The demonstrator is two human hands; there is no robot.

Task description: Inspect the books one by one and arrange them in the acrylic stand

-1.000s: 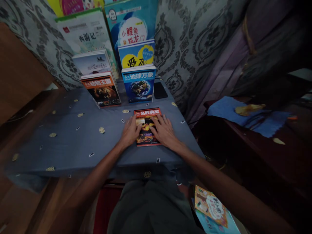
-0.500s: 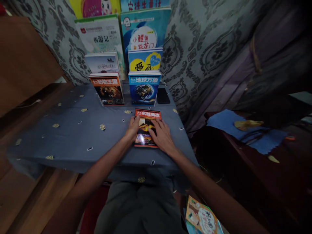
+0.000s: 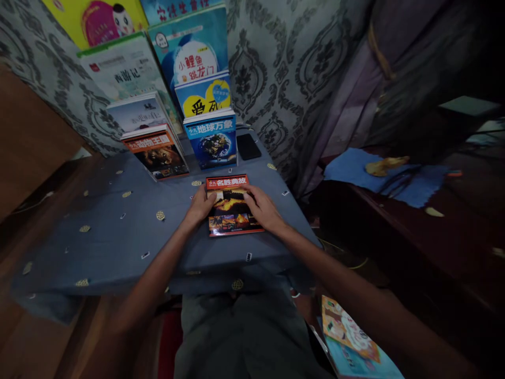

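Observation:
A book with a red title band and a dark, golden-lit cover [image 3: 231, 210] lies face up on the cloth-covered table, close to its front edge. My left hand [image 3: 202, 202] grips its left side, thumb on the cover and fingers at the edge. At the opposite side my right hand [image 3: 263, 208] grips the book, its thumb on the cover too. Behind it stand a blue book with a globe [image 3: 215, 145] and an orange-topped book with a lion [image 3: 158, 155]. Both lean upright at the front of two rows of books.
Taller books, such as a teal one [image 3: 193, 50] and a pale green one [image 3: 126, 73], rise against the patterned curtain [image 3: 272, 58]. A dark phone [image 3: 248, 147] lies right of the globe book. More books [image 3: 355, 342] sit low at right. A blue cloth [image 3: 351, 171] covers part of a dark red surface.
My right hand has slid from lying over the cover to the book's right side, uncovering more of the pictures. The left thumb now rests on the cover. My view has turned and tilted.

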